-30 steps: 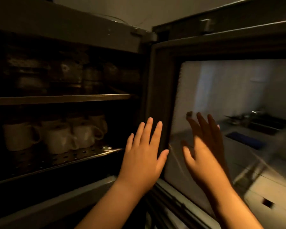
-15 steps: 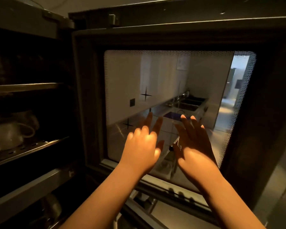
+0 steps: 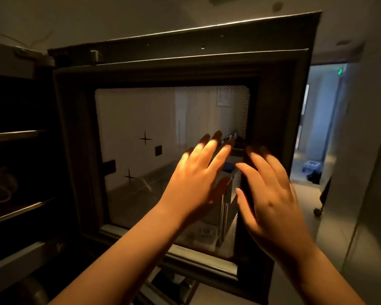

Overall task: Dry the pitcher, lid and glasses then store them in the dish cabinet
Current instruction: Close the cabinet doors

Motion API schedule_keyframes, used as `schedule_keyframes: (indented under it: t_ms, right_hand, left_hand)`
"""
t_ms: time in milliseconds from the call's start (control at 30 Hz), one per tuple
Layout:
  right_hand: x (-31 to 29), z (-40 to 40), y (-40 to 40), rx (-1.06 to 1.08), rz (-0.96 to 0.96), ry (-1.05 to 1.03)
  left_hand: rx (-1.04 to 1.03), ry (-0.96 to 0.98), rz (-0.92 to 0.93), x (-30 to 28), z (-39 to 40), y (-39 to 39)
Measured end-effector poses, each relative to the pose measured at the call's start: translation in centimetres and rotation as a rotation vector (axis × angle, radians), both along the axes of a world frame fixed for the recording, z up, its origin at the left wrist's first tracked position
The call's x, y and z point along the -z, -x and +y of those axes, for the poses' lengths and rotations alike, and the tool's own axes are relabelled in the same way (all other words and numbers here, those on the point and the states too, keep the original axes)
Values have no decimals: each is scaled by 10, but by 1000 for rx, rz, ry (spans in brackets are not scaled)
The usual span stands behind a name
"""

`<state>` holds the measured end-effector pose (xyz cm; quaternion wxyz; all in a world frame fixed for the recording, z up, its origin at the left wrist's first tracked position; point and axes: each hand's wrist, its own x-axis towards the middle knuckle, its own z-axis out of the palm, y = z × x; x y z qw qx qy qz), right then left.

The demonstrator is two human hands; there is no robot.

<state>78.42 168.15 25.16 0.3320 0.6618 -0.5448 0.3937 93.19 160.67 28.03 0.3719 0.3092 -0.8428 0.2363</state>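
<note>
in the head view, the dish cabinet door (image 3: 180,69) stands swung open across the middle of the frame, a dark frame around a glass window (image 3: 141,133) with a dotted border and small star marks. the left hand (image 3: 198,172) is held flat against the window's right part, fingers straight and spread, holding nothing. the right hand (image 3: 271,194) is just beside it, over the door's right frame edge, fingers straight and a little blurred, also holding nothing; whether it touches the frame cannot be told. through the glass a steel desk (image 3: 136,194) with a dark blue item (image 3: 228,167) shows dimly. at the left edge the dish cabinet (image 3: 20,62) is open and very dark, with metal shelves (image 3: 18,134) and the pale shape of a cup (image 3: 0,192) on the lower one. the pitcher, lid and glasses cannot be made out anywhere in the dark interior. to the right a lit doorway (image 3: 317,128) opens onto a corridor with a blue crate (image 3: 310,167) on the floor.
</note>
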Motion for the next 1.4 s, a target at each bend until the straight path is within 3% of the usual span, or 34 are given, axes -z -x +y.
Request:
schedule_keyframes:
  t_ms: [200,400,567,833,1033,1100,1267,1400]
  right_hand:
    - [-1,-3,49,-89,27,132]
    - [-7,-31,97,-393,428,312]
    - [-30,-55,119,-370,557,461]
    - [-51,-75,131,-325,740,487]
    - [-51,-76,141,-276,823,500]
    - [-51,-72,141,-298,811,524]
    - [-58,-60,141,-415,481,535]
    - [-64,-60,134,-456,518,492]
  left_hand:
    - [102,262,-170,-39,14,27]
    - [124,432,-407,-90,17,46]
    - [60,674,-609,-122,12,55]
    - [-29,791,-680,-142,7,66]
    - [-213,873,-793,-150,10,74]
    - [-143,888,-785,-156,16,76]
    - [124,926,-718,-174,30,84]
    - [241,859,-572,-182,32,66]
